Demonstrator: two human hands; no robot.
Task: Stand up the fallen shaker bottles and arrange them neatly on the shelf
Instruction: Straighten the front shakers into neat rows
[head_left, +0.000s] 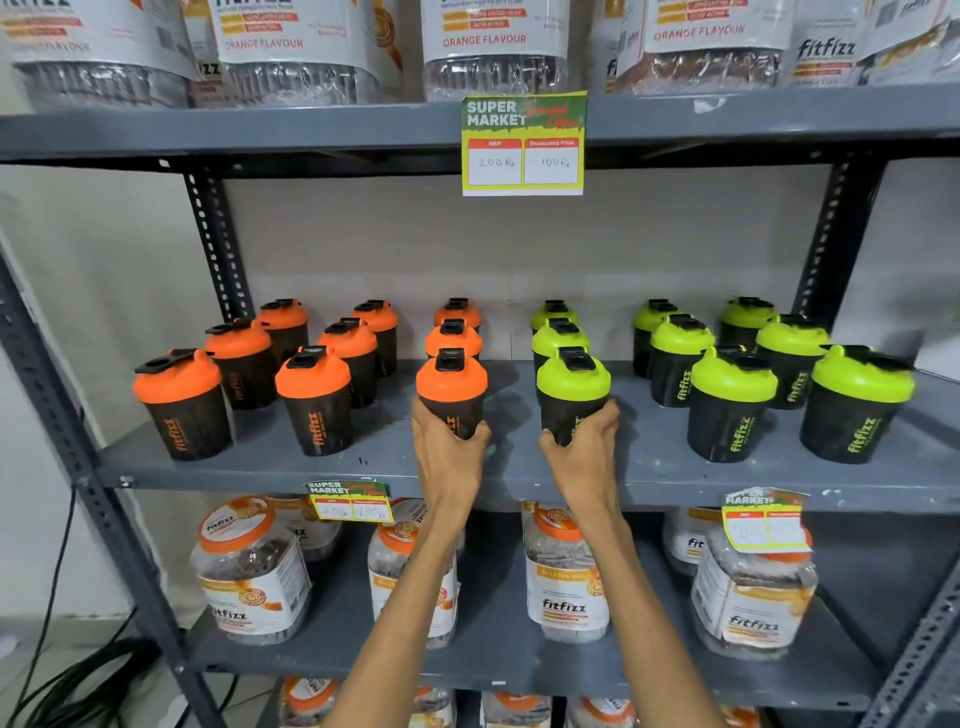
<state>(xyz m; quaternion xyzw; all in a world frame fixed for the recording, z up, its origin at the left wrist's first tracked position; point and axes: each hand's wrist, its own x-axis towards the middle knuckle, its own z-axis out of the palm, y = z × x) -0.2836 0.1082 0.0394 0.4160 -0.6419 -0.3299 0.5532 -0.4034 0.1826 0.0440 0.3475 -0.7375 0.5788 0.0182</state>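
Both hands on upright shakers, near the grey metal shelf (270, 462) front edge

Left grip (451, 457) clamped on orange-lidded black plastic shaker (451, 387), right grip (581, 457) on green-lidded black plastic shaker (571, 387); open shelf between them.

Shaker bottles (451, 395) upright on shelf (270, 457) — orange left, green right.

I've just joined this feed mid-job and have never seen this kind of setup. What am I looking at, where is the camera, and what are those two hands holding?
There is no robot here: a person works with bare hands, and the one picture comes from a camera worn on their head, looking forward and down. The grey shelf holds upright shaker bottles in rows, orange-lidded on the left, green-lidded on the right. None that I can see lies fallen. The left hand grips the front orange bottle of the middle row; the right hand grips the front green bottle beside it. Both bottles stand upright near the shelf's front edge. The shelves above and below carry large jars, with price tags clipped on the edges.
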